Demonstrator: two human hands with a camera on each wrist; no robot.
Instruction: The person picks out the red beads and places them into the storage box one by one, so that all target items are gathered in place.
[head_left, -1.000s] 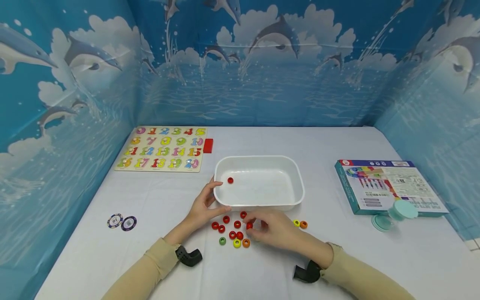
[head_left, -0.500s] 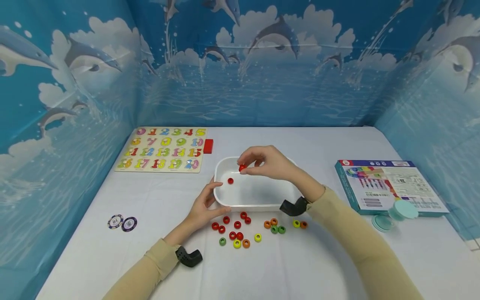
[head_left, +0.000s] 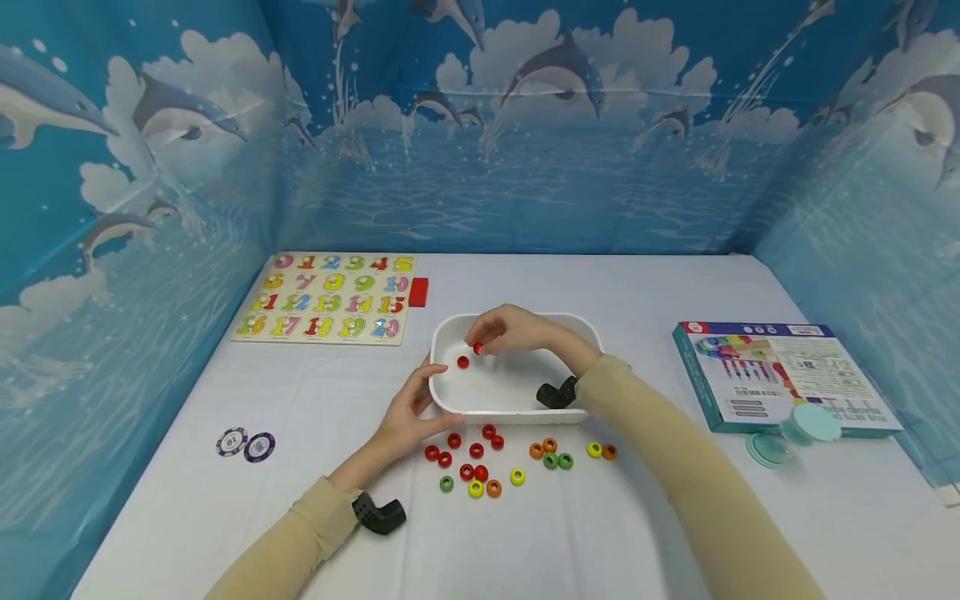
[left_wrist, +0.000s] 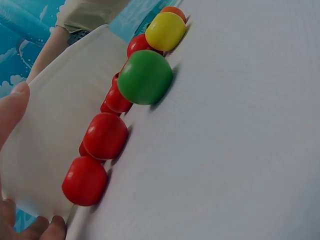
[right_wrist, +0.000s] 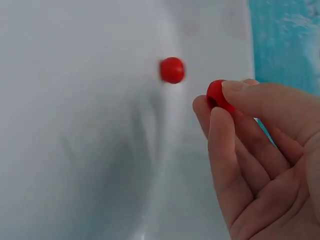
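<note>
A white plastic basin (head_left: 502,416) stands mid-table, a red bead (head_left: 462,362) lying on its floor toward the left end. My left hand (head_left: 405,417) grips the basin's left front corner, thumb along the front side and fingers at the left rim. Inside the basin's outline, my right hand (head_left: 513,327) pinches another red bead (right_wrist: 217,94) between thumb and fingertips, with the bead's hole showing in the right wrist view. In front of the basin, several red beads (head_left: 454,441) lie loose on the cloth, a green bead (left_wrist: 146,77) and a yellow bead (left_wrist: 165,31) among them.
Orange, green and yellow beads (head_left: 566,461) lie farther right. A number puzzle board (head_left: 322,298) and a red block (head_left: 418,292) are at back left, two poker chips (head_left: 259,447) at left. A flat box (head_left: 787,375) and a mint-green hourglass-shaped object (head_left: 812,423) are at right.
My right hand picked up a red bead from in front of the basin, carried it over the basin, then shifted slightly left and lower. My left hand stayed on the basin.
</note>
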